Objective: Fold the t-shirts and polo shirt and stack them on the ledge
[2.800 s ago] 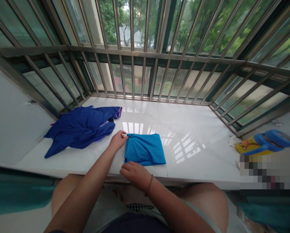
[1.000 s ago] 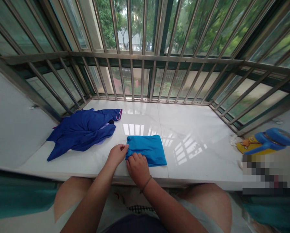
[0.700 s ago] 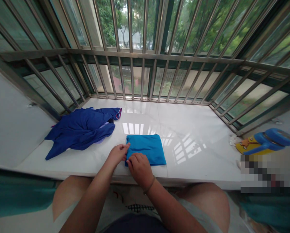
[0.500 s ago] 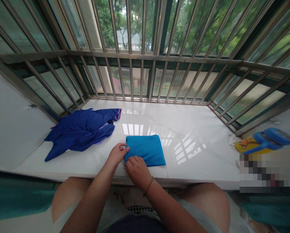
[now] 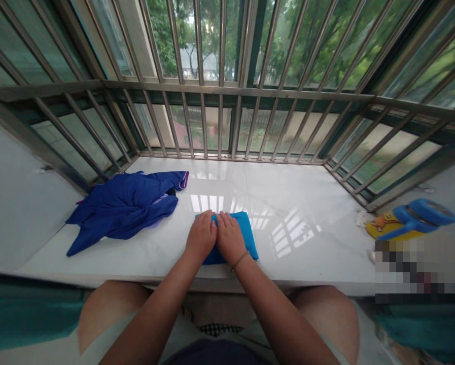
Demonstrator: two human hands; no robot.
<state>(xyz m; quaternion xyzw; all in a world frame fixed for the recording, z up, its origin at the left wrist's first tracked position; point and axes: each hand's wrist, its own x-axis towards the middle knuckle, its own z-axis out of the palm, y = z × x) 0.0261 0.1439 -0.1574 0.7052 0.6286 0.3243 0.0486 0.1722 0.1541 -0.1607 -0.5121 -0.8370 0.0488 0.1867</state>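
A bright blue cloth [image 5: 249, 235], folded into a flat rectangle, lies near the front edge of the white ledge. My left hand [image 5: 202, 236] rests flat across its left part, fingers pointing to the far edge. Beside it, my right hand [image 5: 230, 236] lies palm down over the middle, with a thin band on the wrist. Both hands look open, pressing on the cloth rather than gripping it. Between and under them, much of the cloth is hidden.
A crumpled dark blue garment [image 5: 124, 208] lies on the ledge [image 5: 303, 197] to the left. At the right stands a yellow and blue bottle [image 5: 406, 218], beside a pixelated patch. Metal window bars [image 5: 235, 94] close off the back. My knees are under the front edge.
Both hands have moved from the cloth's left edge onto its top, now side by side with fingers laid out toward the far edge. The cloth stays in about the same place.
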